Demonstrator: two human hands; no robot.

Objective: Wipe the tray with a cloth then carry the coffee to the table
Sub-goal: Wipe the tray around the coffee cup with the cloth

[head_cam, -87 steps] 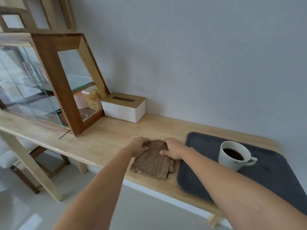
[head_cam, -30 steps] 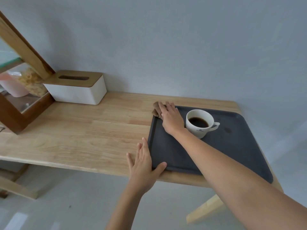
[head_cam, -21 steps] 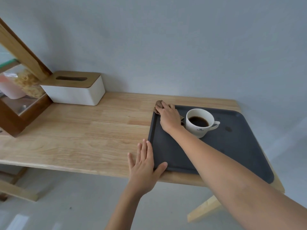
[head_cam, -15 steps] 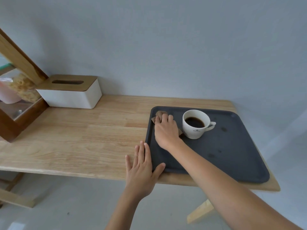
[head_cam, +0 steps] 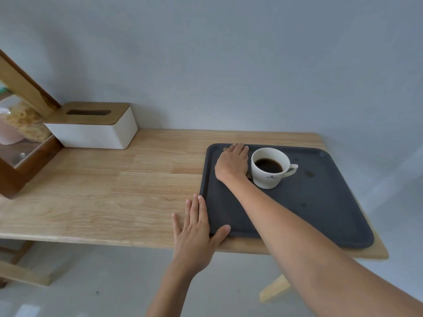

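A dark grey tray (head_cam: pixel 320 209) lies on the right end of a wooden counter (head_cam: pixel 114 191). On its far left part stands a white cup of black coffee (head_cam: pixel 269 167), handle to the right. My right hand (head_cam: pixel 232 164) presses flat on the tray's far left corner, just left of the cup, covering a brown cloth; only slivers of the cloth (head_cam: pixel 250 178) show beside the hand. My left hand (head_cam: pixel 196 227) lies flat on the counter with fingers spread, thumb over the tray's near left corner.
A white tissue box with a wooden lid (head_cam: pixel 93 126) stands at the back left against the grey wall. A wood-and-glass cabinet (head_cam: pixel 20 143) is at the far left. The counter's near edge drops to a pale floor.
My right hand took the cloth from the counter onto the tray and has been sliding it along the far left corner beside the cup. My left hand settled at the tray's near left corner.
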